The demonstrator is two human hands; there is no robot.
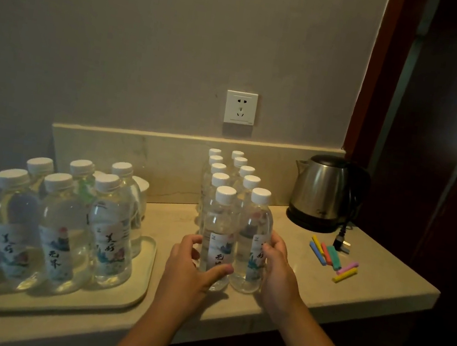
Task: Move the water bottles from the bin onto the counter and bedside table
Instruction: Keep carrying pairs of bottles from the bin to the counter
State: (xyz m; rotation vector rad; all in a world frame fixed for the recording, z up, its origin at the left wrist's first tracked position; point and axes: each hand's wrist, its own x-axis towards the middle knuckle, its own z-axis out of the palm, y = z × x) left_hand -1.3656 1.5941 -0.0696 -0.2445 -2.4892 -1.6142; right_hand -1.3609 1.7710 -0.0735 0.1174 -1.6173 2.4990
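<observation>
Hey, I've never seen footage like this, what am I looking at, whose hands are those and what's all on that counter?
There is no machine here. One camera worn on a person's head looks down at their own two hands. The left hand holds the front left bottle and the right hand holds the front right bottle, both upright at the near end of two rows of capped water bottles on a pale counter. To the left, more bottles stand on a tray. To the right sit a steel kettle and some coloured sticks. A wall socket is above.

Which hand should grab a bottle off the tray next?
Probably the left hand: the tray lies on its side, just beside it. The right hand would have to cross over the two front bottles.
</observation>
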